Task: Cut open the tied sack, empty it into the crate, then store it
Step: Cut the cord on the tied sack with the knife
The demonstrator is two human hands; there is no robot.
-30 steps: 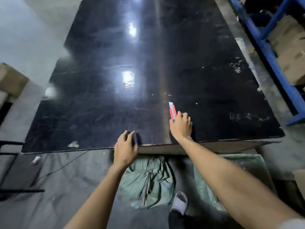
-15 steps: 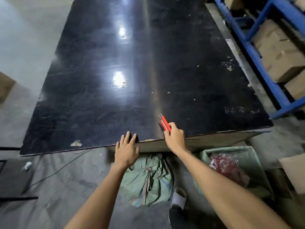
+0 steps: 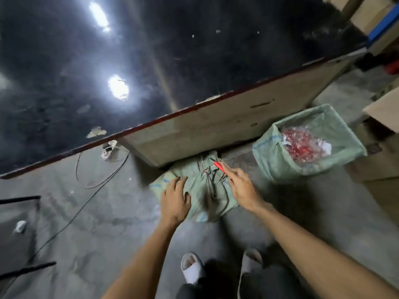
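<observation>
Your hands have left the table (image 3: 194, 61): your right hand (image 3: 241, 186) pinches the red cutter (image 3: 218, 166) at the sack's (image 3: 200, 190) tie, left hand (image 3: 175, 198) spread open on it. Cutting can begin.

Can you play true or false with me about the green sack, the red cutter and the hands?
1. The right hand holds a red cutter. True.
2. The tied sack lies on the black table. False: it lies on the floor by the table's edge.
3. The left hand is over the tied sack, fingers spread. True.
4. The open sack on the right is empty. False: red and clear plastic shows inside.
</observation>
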